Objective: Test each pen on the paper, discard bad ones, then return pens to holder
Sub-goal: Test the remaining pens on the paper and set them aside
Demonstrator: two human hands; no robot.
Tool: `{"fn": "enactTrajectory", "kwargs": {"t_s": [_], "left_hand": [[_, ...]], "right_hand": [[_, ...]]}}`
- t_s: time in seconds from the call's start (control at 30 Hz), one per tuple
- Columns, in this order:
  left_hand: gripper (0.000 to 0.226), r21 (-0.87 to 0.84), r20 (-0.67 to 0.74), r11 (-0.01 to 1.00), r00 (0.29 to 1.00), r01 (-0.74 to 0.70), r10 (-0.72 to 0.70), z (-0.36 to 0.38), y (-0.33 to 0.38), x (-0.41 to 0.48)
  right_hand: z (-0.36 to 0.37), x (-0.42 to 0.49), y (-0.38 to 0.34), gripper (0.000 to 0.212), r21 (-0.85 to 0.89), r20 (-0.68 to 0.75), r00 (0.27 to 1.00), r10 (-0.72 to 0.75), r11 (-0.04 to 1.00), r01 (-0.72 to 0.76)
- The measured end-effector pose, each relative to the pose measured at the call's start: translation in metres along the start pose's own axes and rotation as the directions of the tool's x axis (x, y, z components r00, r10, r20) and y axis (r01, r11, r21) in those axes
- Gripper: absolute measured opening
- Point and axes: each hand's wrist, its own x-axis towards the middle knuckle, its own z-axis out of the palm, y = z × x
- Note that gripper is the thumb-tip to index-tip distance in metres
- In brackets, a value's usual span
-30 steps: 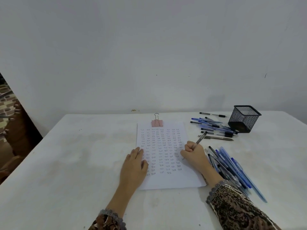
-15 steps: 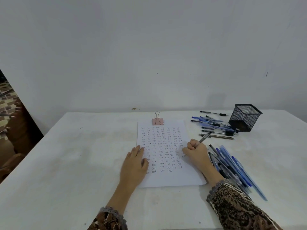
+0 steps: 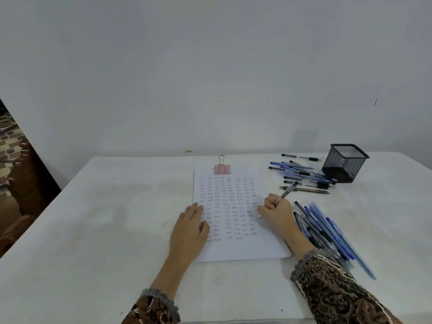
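Left hand [image 3: 189, 228] flat, fingers straight, pressing the left edge of the paper [image 3: 233, 195]. Right hand [image 3: 278, 211] fisted around a pen [image 3: 288, 190] at the right edge; pen pile [image 3: 327, 232] just right of it, mesh pen holder [image 3: 343, 163] well beyond

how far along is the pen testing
Done: rows of test marks fill most of the paper. In hand: right hand grips a pen on it, left hand presses it flat. Left: far pile and near pile lie loose, no pens showing in the holder.
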Motion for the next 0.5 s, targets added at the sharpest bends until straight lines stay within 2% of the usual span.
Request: {"fn": "enactTrajectory", "kwargs": {"t_s": [0.23, 0.33, 0.4, 0.5], "left_hand": [[0.047, -0.005, -0.011, 1.0, 1.0, -0.005, 0.005, -0.002, 0.001, -0.001], [0.047, -0.013, -0.013, 1.0, 1.0, -0.004, 0.004, -0.003, 0.002, -0.002], [0.047, -0.024, -0.005, 1.0, 1.0, 0.003, -0.003, -0.004, 0.004, -0.003], [0.047, -0.026, -0.004, 1.0, 1.0, 0.003, -0.004, -0.006, 0.005, -0.005]], "right_hand": [[0.002, -0.005, -0.007, 0.05, 0.011, 0.015, 1.0, -0.003, 1.0, 0.003], [-0.005, -0.004, -0.006, 0.043, 0.193, 0.012, 0.995, 0.096, 0.977, -0.096], [-0.009, 0.0, -0.01, 0.04, 0.321, -0.055, 0.979, 0.195, 0.932, -0.168], [-0.013, 0.006, -0.032, 0.046, 0.399, -0.096, 0.974, 0.206, 0.904, -0.152]]}}
